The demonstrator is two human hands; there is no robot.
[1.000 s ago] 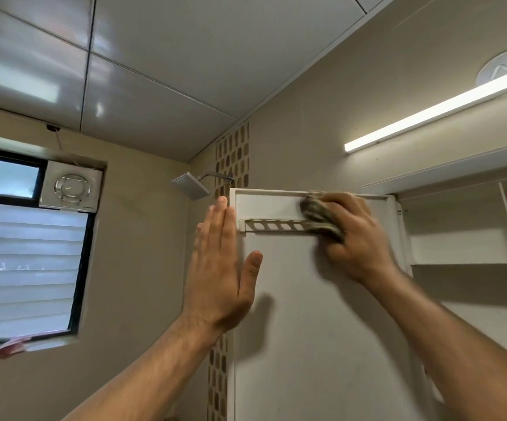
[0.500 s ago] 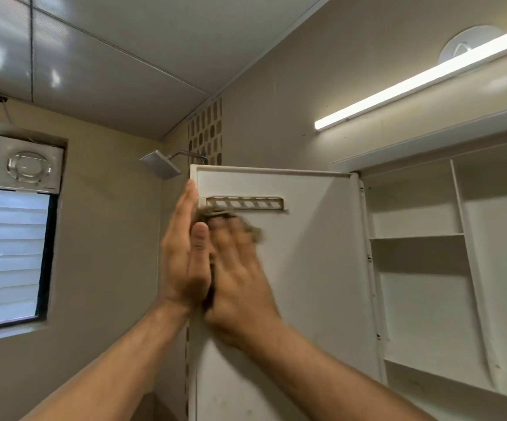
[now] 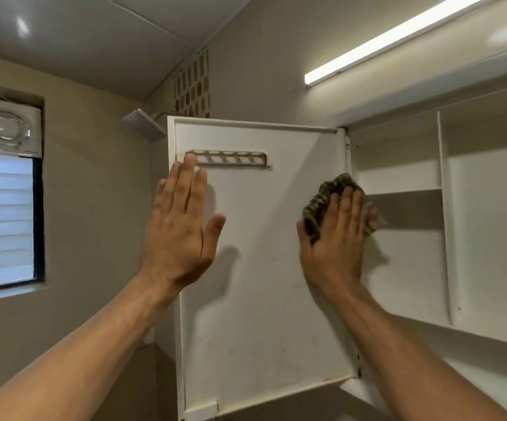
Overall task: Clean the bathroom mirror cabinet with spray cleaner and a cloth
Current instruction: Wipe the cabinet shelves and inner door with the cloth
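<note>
Cabinet door (image 3: 261,299) hangs open. Left grip (image 3: 182,238) spread flat, bracing door's free edge. Right grip (image 3: 334,244) flat, fingers straight, pressing cloth (image 3: 319,205) onto door's hinge side. Risks: cloth, unpinched, could slide out and drop; a hard push may strain the hinges.

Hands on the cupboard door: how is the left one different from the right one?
The left hand is bare; the right hand presses a crumpled cloth. The left hand is at the free edge of the cabinet door, by the slotted rack; the right hand is near the hinge side. Both are flat, fingers straight, against the open door's inner side.
</note>
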